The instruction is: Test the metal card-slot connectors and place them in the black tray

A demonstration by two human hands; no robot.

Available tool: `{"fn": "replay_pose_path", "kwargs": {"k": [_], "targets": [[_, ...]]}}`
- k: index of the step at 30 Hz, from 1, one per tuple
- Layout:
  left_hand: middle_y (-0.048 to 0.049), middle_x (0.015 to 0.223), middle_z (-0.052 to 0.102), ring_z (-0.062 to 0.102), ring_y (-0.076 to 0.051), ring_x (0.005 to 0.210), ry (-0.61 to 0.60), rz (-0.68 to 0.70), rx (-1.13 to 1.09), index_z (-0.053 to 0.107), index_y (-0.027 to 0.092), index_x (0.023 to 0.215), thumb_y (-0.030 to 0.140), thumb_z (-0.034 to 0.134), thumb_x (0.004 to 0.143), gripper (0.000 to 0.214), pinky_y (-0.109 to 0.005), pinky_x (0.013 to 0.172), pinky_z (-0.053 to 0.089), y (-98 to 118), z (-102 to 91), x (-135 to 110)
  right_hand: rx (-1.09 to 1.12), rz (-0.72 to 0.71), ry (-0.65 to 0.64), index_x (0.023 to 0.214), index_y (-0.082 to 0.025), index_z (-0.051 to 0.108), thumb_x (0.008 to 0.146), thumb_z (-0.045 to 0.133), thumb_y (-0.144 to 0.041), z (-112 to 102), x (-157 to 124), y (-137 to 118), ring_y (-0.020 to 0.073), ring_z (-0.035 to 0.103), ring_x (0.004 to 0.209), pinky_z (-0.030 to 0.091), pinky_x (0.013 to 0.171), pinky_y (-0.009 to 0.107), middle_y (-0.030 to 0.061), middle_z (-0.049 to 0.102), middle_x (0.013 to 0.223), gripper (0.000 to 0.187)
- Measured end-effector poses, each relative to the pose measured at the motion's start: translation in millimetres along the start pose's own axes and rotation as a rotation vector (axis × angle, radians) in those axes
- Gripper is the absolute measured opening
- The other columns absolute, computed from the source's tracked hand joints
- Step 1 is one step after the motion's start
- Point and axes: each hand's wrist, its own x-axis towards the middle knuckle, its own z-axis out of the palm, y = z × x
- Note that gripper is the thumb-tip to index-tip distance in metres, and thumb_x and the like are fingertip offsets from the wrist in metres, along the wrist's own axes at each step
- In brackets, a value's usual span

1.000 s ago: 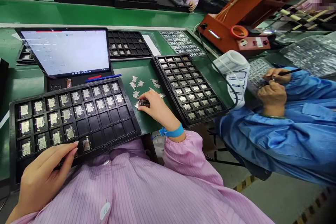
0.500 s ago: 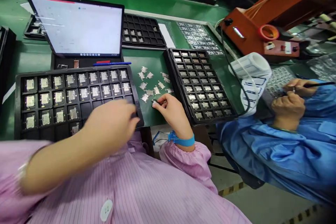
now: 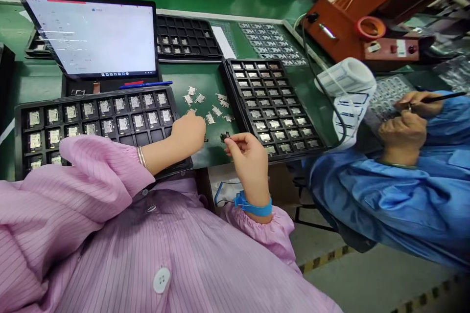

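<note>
My left hand reaches over the front right corner of a black compartment tray, and its fingertips are at the loose silver metal parts on the green mat. Whether it grips one is hidden. My right hand pinches a small dark component between thumb and forefinger, just above the mat. That hand is next to a second black tray, which holds silver parts in most cells. The left tray's front rows lie hidden under my pink sleeve.
A tablet and a blue pen stand behind the left tray. Behind them lie a third black tray and a parts sheet. On the right are a label roll, an orange machine, and a co-worker's blue-sleeved hands.
My left hand has moved off the left tray's front, forward and right to the loose parts. My right hand has lifted the dark component off the mat. The view has tilted slightly.
</note>
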Motion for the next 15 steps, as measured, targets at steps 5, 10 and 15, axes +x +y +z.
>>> {"fn": "replay_pose_path", "kwargs": {"k": [5,10,15], "targets": [[-0.0062,0.085,0.067,0.068,-0.023,0.089,-0.044,0.054,-0.164,0.065,0.010,0.098,0.008,0.054,0.082,0.020,-0.037,0.082,0.056,-0.8,-18.1,-4.1,0.334,0.100,-0.025,0.083,-0.022,0.058,0.081,0.068,-0.035,3.2,-14.4,-24.6,0.0146,0.062,0.056,0.051,0.051,0.028,-0.0011,0.064,0.069,0.017],[-0.0025,0.071,0.068,0.068,-0.016,0.068,-0.154,-0.087,-0.751,0.068,0.011,0.099,0.015,0.056,0.082,0.021,-0.030,0.066,0.057,-14.3,-53.9,-42.1,0.690,0.185,-0.267,0.079,-0.021,0.055,0.083,0.067,-0.035,7.5,-33.3,-54.3,0.0125,0.064,0.052,0.047,0.041,0.020,-0.0019,0.068,0.068,0.019],[0.0000,0.069,0.070,0.071,-0.016,0.068,-0.162,-0.300,-1.102,0.067,0.012,0.090,0.024,0.061,0.082,0.015,-0.019,0.052,0.052,-36.1,-69.8,-102.5,0.772,0.155,-0.503,0.076,-0.021,0.054,0.087,0.064,-0.032,19.8,-47.8,-78.1,0.0094,0.058,0.044,0.039,0.035,0.017,-0.0029,0.066,0.062,0.019]]}}
